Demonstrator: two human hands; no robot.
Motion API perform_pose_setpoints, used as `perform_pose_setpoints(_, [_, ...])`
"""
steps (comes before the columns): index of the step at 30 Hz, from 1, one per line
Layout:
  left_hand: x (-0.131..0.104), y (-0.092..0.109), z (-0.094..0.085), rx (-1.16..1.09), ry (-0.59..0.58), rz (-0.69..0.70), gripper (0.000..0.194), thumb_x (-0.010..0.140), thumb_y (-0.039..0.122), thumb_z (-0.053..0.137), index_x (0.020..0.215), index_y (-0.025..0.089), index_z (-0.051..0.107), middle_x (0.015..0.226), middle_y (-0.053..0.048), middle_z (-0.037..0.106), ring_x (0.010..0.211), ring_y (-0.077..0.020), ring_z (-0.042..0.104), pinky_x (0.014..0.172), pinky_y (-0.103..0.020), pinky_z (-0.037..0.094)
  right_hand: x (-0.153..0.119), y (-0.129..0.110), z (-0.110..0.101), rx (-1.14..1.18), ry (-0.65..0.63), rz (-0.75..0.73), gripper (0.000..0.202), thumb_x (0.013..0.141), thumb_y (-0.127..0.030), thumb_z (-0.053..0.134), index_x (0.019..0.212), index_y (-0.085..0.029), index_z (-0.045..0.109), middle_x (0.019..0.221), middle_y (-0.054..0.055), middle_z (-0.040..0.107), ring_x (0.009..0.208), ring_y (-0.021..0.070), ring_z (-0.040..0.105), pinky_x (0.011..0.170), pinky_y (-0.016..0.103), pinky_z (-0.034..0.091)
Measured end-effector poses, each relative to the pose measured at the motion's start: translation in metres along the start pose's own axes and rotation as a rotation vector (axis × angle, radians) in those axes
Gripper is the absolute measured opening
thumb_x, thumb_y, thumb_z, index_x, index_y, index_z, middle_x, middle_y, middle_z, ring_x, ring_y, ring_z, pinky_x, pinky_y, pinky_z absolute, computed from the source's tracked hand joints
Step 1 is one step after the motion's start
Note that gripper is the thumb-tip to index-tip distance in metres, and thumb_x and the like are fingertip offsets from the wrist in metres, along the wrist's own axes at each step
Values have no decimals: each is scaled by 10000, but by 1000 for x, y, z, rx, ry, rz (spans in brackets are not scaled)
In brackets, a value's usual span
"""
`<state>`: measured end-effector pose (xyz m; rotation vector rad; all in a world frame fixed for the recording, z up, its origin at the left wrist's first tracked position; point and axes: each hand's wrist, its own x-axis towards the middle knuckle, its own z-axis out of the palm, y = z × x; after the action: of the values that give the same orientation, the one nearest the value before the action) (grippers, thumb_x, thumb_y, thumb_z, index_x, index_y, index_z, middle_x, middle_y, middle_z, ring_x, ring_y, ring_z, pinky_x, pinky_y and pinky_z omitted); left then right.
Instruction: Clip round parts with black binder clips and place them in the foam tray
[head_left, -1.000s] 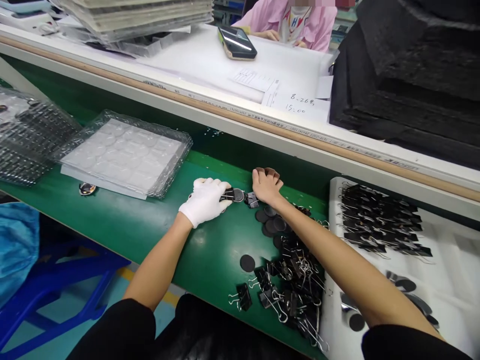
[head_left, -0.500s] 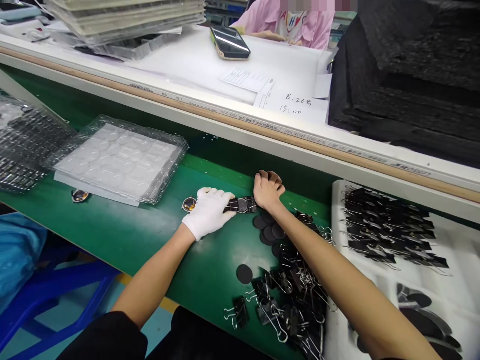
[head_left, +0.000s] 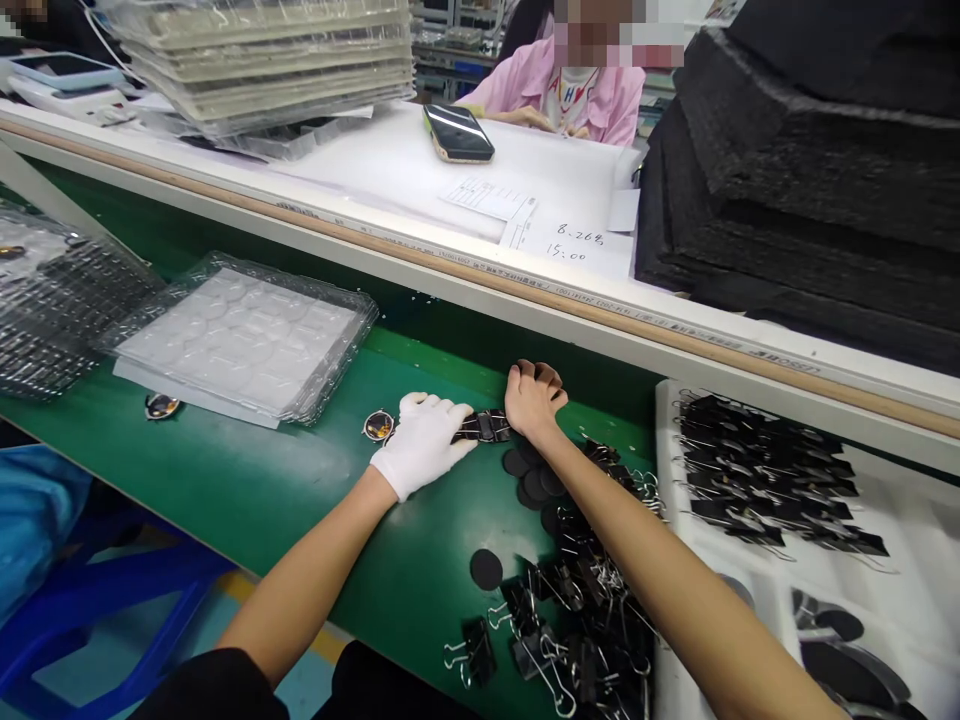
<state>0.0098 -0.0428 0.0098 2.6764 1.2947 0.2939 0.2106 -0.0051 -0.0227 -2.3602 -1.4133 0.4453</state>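
My left hand [head_left: 426, 440], in a white glove, lies with its fingers curled over a short row of black binder clips [head_left: 491, 426] on the green bench. Just left of the glove is a round metal-rimmed piece [head_left: 379, 426] with a dark and orange face, like a watch head. At the row's right end, my bare right hand [head_left: 534, 400] touches it with bent fingers; whatever is inside them is hidden. Beneath the right wrist lie several black discs [head_left: 534, 485], with a single disc [head_left: 486, 569] nearer me. A heap of loose binder clips [head_left: 592, 610] spreads under my right forearm.
Clear plastic trays [head_left: 247, 340] and another stack [head_left: 60, 310] stand at left, near a second round piece [head_left: 161, 406]. At right, a white tray [head_left: 667, 480] holds clips in rows. Beyond the ledge [head_left: 450, 255] are a phone [head_left: 461, 135], black sheets [head_left: 795, 190] and a person [head_left: 615, 100].
The view has tilted up slightly, so the scene sits lower in the picture. Both hands keep nearly the same places at the clip row.
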Motion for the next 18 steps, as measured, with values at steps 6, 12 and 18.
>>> perform_pose_setpoints(6, [-1,1,-1,26,12,7,326,967,447,639,1222,244,653,1059,-73,730,1045,-271,635,1044,-482,336,-4,-4,-2,17,26,0,550,1054,-457,208,1472,-269,513,1577,141,368,1514,316,240,1211,591,173])
perform_pose_setpoints(12, [-3,4,-8,7,76,12,325,1025,391,535,1279,212,632,1224,-126,716,1119,-299,629,955,-466,379,3,-21,-35,137,-80,-39,531,1063,-494,260,1385,-277,621,1550,136,451,1497,331,317,1212,603,213])
perform_pose_setpoints(18, [-7,8,-31,-539,214,-181,311,1057,361,414,915,234,660,825,-13,740,762,-198,666,795,-361,452,-30,-7,-109,596,-608,-428,553,941,-682,554,1171,-204,710,1122,94,730,1030,234,676,917,371,533])
